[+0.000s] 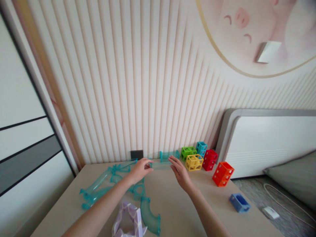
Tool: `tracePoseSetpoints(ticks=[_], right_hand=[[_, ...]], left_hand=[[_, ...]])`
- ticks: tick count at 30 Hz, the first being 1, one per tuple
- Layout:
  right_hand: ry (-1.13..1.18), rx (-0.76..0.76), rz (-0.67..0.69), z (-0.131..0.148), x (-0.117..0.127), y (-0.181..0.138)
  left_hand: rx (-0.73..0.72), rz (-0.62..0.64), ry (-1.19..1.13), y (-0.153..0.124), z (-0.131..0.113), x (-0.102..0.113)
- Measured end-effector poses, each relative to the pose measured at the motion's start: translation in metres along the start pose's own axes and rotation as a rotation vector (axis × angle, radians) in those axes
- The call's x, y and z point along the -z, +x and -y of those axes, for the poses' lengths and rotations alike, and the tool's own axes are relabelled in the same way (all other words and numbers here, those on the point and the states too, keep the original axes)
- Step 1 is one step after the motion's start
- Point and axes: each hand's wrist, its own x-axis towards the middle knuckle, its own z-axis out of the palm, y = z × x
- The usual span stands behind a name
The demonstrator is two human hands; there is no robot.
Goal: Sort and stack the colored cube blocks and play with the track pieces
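My left hand [142, 169] reaches over the back of the table, its fingers and thumb curved around the teal end of a see-through tube piece [161, 165]. Facing it from the right is my right hand [181, 172], with fingers stretched out and the thumb a little apart, close to the tube's other end. Whether it touches the tube cannot be made out. Just behind, a teal straight piece [170, 156] lies against the wall. Under and beside my left forearm are several teal see-through track pieces [101, 181], and a curved teal piece [150, 215] lies nearer me.
At the right stand lattice blocks: green [188, 152], yellow [194, 162], blue [201, 148], red [210, 159], orange [223, 173] and a periwinkle block [239, 202]. A purple-and-white object [128, 219] lies in front. The ribbed wall [123, 82] borders the table [182, 210].
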Motion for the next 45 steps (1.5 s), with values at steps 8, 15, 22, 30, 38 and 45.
tracePoseSetpoints(ticks=[8,15,22,30,38,45], right_hand=[[-0.282,-0.231,-0.012,-0.033,0.020,0.042],[-0.393,-0.220,0.151,-0.043,0.042,0.063],[-0.494,-0.223,0.245,-0.044,0.058,0.080],[-0.598,-0.197,0.340,-0.044,0.064,0.084],[-0.695,-0.151,0.400,-0.048,0.064,0.088],[-0.782,-0.134,0.436,-0.044,0.063,0.087]], left_hand=[[-0.064,-0.144,-0.009,0.059,-0.004,-0.017],[-0.108,-0.159,0.062,0.092,-0.004,-0.033],[-0.086,-0.127,0.194,0.101,-0.001,-0.041],[0.002,-0.081,0.346,0.102,0.004,-0.049],[-0.011,-0.052,0.421,0.101,0.005,-0.055],[-0.026,-0.038,0.492,0.098,0.001,-0.051]])
